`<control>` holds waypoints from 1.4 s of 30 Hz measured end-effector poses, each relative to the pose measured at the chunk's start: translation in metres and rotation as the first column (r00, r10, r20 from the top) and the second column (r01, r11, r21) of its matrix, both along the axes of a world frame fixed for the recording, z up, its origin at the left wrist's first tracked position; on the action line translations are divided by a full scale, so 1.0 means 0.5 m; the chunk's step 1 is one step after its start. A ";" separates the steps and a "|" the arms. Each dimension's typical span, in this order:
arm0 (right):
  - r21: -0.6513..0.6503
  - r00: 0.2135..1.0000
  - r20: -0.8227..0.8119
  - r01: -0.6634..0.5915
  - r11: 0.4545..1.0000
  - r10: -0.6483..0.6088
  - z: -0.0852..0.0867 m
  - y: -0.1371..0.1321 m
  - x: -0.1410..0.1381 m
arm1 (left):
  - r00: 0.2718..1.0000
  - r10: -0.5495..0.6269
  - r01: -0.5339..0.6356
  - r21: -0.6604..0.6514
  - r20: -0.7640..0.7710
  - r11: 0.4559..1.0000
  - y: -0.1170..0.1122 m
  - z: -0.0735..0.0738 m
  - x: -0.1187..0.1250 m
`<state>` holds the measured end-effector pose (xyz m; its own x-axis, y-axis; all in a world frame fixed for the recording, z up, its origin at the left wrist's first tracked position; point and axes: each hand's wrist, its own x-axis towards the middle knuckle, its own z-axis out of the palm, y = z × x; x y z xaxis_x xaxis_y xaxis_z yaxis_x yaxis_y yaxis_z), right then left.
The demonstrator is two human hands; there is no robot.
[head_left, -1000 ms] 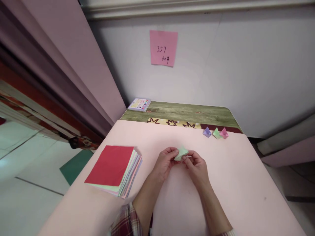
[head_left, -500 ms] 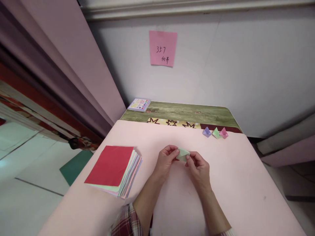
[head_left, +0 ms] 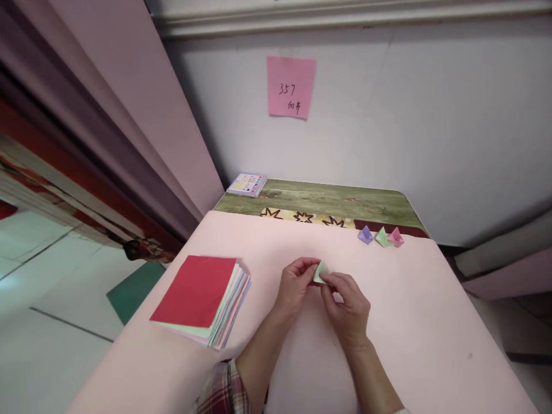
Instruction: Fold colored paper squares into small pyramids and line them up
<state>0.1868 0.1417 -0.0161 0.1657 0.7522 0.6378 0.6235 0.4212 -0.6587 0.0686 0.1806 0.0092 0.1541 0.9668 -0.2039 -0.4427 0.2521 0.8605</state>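
Between my two hands, a small piece of folded light-green paper [head_left: 320,272] is held just above the pale pink table. My left hand [head_left: 297,283] pinches its left side between thumb and fingers. From the right, my right hand [head_left: 346,300] grips the lower right part, thumb and forefinger closed on it. The fingers cover much of the paper, so its full shape is hidden. At the far right of the table stand small folded paper boats: a purple one [head_left: 365,235], a green one [head_left: 383,237] and a pink one [head_left: 395,237].
A stack of coloured paper with a red sheet [head_left: 196,290] on top lies to the left. Behind the pink tabletop [head_left: 431,333] is a green wood-patterned surface [head_left: 328,195], with a small pack [head_left: 247,184] at its left corner. A pink note [head_left: 291,87] hangs on the wall.
The green paper has turned from lying wide between my hands to a narrower, more upright triangle. My right hand's fingers have shifted inward on it. The view has moved slightly.
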 end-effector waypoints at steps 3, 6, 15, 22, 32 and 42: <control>0.055 0.991 0.105 0.078 0.995 -0.083 -0.009 0.002 0.002 | 0.999 0.003 -0.002 -0.025 0.036 1.000 -0.001 0.003 0.000; 0.103 0.978 0.165 0.112 0.988 -0.128 -0.014 0.002 0.002 | 0.999 -0.019 0.020 -0.024 0.048 1.000 -0.001 0.004 -0.002; -0.136 1.000 -0.021 0.001 0.991 -0.004 -0.002 0.001 0.012 | 0.999 0.028 -0.026 -0.125 0.016 0.992 0.008 -0.009 -0.012; -0.262 0.943 -0.313 -0.203 0.943 0.116 0.000 0.012 0.026 | 0.994 -0.037 0.030 -0.074 -0.101 0.997 0.011 -0.003 -0.019; -0.255 0.876 -0.482 -0.155 0.955 0.013 0.000 0.016 0.019 | 0.972 -0.114 0.147 0.156 -0.204 0.977 0.005 0.017 -0.022; -0.261 0.780 -0.625 -0.214 0.941 0.004 0.007 0.015 0.016 | 0.944 -0.079 0.164 0.250 -0.320 0.954 0.003 0.013 -0.021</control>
